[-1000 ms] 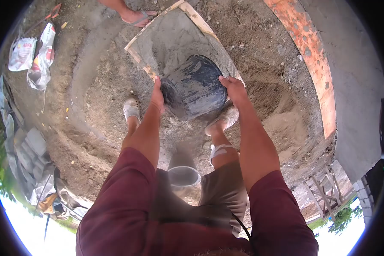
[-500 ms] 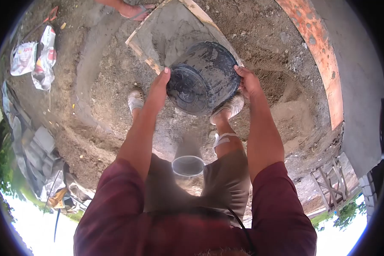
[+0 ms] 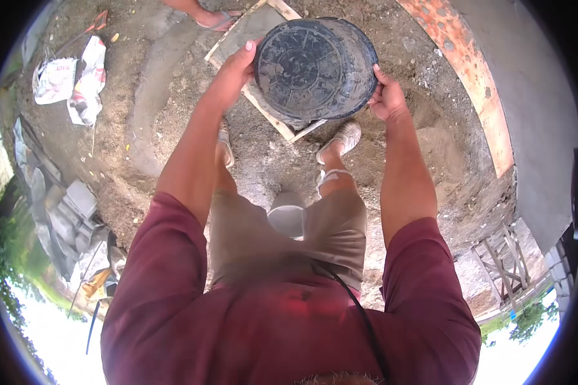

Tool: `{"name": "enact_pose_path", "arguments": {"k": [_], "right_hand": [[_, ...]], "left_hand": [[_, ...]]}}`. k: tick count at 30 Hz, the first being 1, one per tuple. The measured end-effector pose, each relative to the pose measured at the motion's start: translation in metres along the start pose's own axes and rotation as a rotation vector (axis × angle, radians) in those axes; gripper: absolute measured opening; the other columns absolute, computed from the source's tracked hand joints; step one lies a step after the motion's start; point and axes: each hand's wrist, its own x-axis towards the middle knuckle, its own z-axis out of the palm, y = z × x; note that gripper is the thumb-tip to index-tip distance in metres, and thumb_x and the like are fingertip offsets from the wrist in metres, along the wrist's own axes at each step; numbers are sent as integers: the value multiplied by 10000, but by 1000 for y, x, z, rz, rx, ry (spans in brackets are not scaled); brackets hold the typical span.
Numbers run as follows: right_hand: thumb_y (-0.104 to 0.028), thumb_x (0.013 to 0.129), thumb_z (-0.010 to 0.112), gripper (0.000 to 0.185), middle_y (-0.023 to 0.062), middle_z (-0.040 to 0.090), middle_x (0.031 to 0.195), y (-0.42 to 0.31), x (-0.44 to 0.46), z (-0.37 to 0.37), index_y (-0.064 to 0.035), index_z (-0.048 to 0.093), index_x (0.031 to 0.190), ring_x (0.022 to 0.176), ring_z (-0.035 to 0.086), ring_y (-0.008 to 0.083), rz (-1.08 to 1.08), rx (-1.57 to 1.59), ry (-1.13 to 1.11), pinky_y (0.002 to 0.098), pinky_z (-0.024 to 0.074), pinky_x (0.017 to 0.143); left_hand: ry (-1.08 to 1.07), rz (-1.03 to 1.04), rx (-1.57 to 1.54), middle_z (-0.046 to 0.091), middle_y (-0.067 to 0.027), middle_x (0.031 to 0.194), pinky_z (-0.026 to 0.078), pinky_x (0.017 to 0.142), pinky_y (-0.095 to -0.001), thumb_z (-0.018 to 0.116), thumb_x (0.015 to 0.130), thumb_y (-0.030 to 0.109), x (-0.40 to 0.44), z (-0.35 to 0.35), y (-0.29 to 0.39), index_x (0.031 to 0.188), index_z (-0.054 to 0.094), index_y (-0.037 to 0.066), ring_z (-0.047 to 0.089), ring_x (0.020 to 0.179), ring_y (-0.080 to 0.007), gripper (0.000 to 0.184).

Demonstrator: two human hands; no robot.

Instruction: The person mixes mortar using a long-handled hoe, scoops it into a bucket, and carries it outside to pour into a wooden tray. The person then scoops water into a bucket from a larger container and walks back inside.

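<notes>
A black bucket, smeared with dried cement, is tipped over with its round base facing me. My left hand grips its left side, thumb up along the edge. On the opposite side my right hand has its fingers curled on the bucket's rim. Underneath is a wooden frame with wet grey cement inside it. The bucket covers most of that frame, and its mouth is hidden from me.
Another bucket stands between my legs. A person's foot in a flip-flop is beyond the frame. Cement bags lie at left, near a tool with an orange handle. A rusty, curved strip borders the concrete slab at right.
Both my hands have moved the bucket forward, away from my body, and tipped it further, so its base now faces me more fully. The frame's near corner has come into sight.
</notes>
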Motion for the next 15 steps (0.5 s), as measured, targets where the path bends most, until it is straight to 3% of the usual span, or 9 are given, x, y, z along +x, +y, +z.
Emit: {"name": "enact_pose_path", "arguments": {"k": [2, 3, 5, 11, 13, 15], "right_hand": [[-313, 975, 580, 250, 17, 647, 775, -1, -42, 28, -68, 620, 1010, 564, 513, 106, -142, -7, 104, 260, 369, 503], [-327, 977, 576, 245, -6, 625, 688, -3, -66, 49, -87, 625, 968, 485, 463, 80, -222, -14, 152, 244, 334, 455], [-326, 961, 601, 225, -33, 569, 639, -9, -125, 80, -102, 613, 951, 480, 441, 67, -329, -25, 196, 234, 339, 467], [-328, 930, 658, 275, -74, 429, 583, -13, -282, 103, -114, 580, 775, 512, 331, 59, -628, -254, 22, 239, 253, 500], [-331, 910, 678, 341, -32, 471, 581, -9, -354, 139, -69, 580, 714, 520, 353, 93, -713, -681, 204, 276, 296, 506], [-334, 891, 694, 390, 13, 479, 564, 4, -413, 168, -37, 568, 673, 519, 359, 124, -762, -1043, 391, 307, 323, 504]], "left_hand": [[11, -1, 140, 390, -157, 1491, 300, 1113, -418, 378, 937, 687, -11, 5, 19, 1502, 268, -15, 392, 1350, -273, 908], [-31, 92, 86, 389, -160, 1490, 298, 1114, -418, 379, 936, 687, -20, 5, 26, 1501, 269, -16, 390, 1351, -274, 908], [-124, 276, -27, 387, -167, 1489, 295, 1116, -419, 382, 935, 686, -58, 21, 55, 1500, 271, -17, 388, 1354, -277, 908], [-118, 161, 52, 397, -190, 1486, 279, 1140, -409, 392, 935, 685, -139, 11, 75, 1505, 309, 55, 347, 1401, -294, 854], [-14, 141, 295, 406, -208, 1480, 293, 1133, -416, 409, 947, 655, -167, 0, 71, 1497, 339, 82, 365, 1395, -311, 798], [-51, -120, 75, 448, -208, 1448, 335, 1105, -403, 434, 954, 624, -200, -22, 65, 1471, 373, 49, 443, 1344, -305, 775]]}}
